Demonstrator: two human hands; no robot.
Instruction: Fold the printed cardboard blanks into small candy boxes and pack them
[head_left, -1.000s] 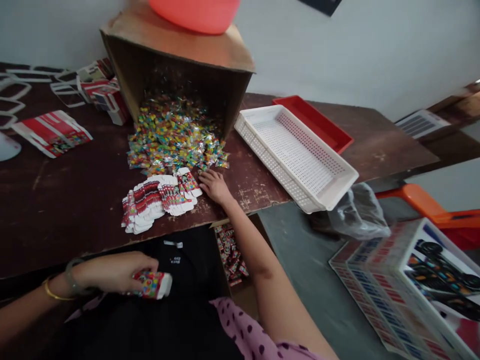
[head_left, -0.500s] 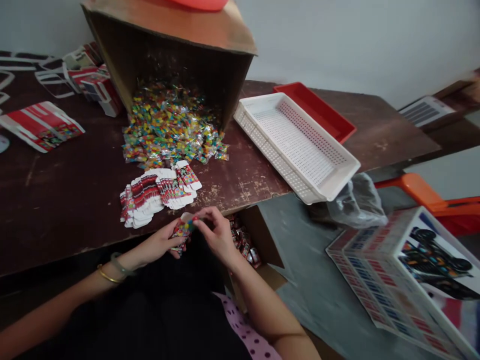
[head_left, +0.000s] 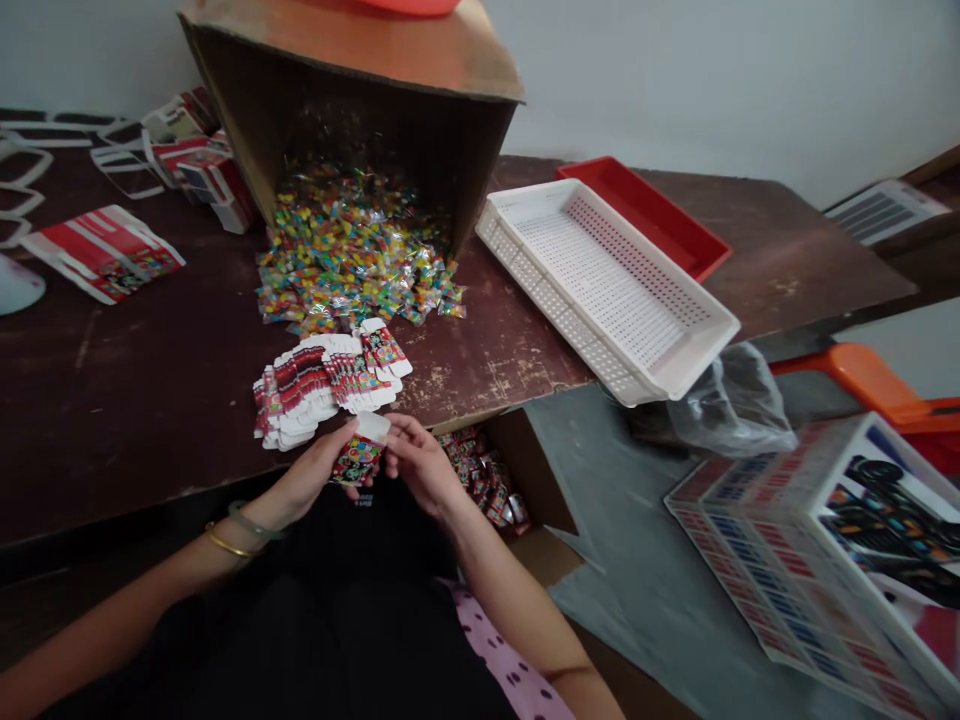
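Observation:
My left hand [head_left: 319, 468] is closed around a small printed candy box [head_left: 358, 455], held over my lap at the table's front edge. Its white top flap stands up. At the box's right edge, the fingers of my right hand [head_left: 416, 462] pinch near the flap. No candy packet shows between them. Flat, overlapping candy boxes [head_left: 304, 385] are fanned out on the table just beyond my hands. Behind those, a heap of clear packets of colourful candy [head_left: 360, 255] spills from a cardboard carton [head_left: 352, 45] lying on its side.
A white perforated basket [head_left: 551, 315] overhangs the table edge at right, beside a red tray [head_left: 652, 220]. Below the edge, an open carton [head_left: 529, 470] holds filled boxes. A plastic crate [head_left: 780, 560] and orange chair [head_left: 874, 385] stand at right. Red-and-white cartons [head_left: 105, 250] lie at left.
The colourful candy packet in my right fingers has gone from sight at the box's opening. My right hand has lowered to the box's side, and the box's printed face now turns upward.

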